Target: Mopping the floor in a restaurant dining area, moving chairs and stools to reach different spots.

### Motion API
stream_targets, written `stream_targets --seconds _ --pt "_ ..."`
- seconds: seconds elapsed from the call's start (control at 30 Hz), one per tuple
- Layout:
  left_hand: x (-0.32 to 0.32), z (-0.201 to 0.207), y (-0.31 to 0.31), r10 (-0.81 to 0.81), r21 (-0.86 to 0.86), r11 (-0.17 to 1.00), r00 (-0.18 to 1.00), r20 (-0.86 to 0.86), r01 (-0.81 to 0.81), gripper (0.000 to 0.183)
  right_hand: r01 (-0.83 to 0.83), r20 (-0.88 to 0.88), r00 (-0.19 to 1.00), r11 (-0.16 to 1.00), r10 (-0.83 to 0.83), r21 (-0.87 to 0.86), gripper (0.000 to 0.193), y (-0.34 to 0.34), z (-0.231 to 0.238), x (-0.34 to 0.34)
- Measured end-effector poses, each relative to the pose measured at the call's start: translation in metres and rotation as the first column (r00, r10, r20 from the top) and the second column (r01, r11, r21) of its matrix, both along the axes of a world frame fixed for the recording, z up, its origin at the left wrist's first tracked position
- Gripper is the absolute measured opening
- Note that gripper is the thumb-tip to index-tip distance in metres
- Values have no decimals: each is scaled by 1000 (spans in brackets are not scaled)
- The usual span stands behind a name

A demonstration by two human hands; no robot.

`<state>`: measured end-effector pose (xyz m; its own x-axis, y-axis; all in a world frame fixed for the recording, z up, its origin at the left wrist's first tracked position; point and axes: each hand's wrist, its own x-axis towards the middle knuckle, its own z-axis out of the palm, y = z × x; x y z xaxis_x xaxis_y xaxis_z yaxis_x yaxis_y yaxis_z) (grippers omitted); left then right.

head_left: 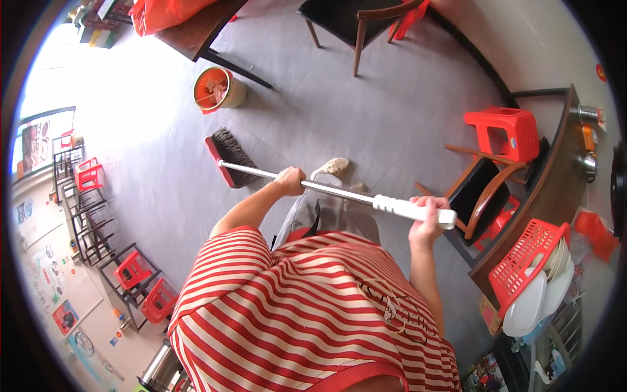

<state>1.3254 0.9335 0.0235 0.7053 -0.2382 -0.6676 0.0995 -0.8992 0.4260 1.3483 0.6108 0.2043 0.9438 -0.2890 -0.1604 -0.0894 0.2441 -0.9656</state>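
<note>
"Across the middle of the frame, there's the broom (pixel 336 191), slanting over grey floor (pixel 281 104), with its red head (pixel 218 163) left of centre, bristles (pixel 234 151) lying against the tiles!"

"And the grip on it?"

"Both hands are on! Left hand (pixel 289 181) wrapped round the metal pole just left of centre, right hand (pixel 428 223) closed on the white handle (pixel 401 208), right of centre, near its end."

"What's that floor like?"

"Large smooth tiles, thin seams, and a blaze of glare swallowing the upper left! One pale shoe (pixel 337 166) planted near the pole, just above centre."

"Talk me round the room!"

"Upper left, a bin (pixel 236 95) with a red liner and crumpled waste, close to a dark table (pixel 199 32) that carries a red bag (pixel 166 14). Top centre, a black-seated chair (pixel 349 16) with wooden arms."

"Over on the right?"

"A long brown table (pixel 563 173) curving with the lens, a second black chair (pixel 475 193) beside it, a red stool (pixel 516 134) above that. Lower right, a red basket (pixel 522 261) crowded with white dishes (pixel 526 307)!"

"Left edge?"

"A row of dark frames (pixel 88 225) with red stools among them, running along a pale wall (pixel 39 228) hung with pictures!"
</note>
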Motion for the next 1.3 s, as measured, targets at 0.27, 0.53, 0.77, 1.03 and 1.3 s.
stream_targets --seconds 0.27,0.53,0.77,1.03,1.3 --pt "57 63 -66 -208 -215 953 977 51 214 12 268 163 952 963 -258 -40 10 -64 75 45" --pt "119 95 -210 -535 -593 596 819 209 541 9 412 469 798 911 -378 34 29 -91 205 -20" --pt "208 99 -332 -680 -626 306 625 383 717 5 721 595 559 693 -577 -5 26 -69 210 -38" --pt "307 38 -438 -689 -222 486 527 498 845 15 850 544 526 401 -653 -341 9 -65 96 -7" --pt "307 -61 -462 -224 -284 849 791 569 445 43 692 392 712 486 -582 -534 15 -72 -27 17"
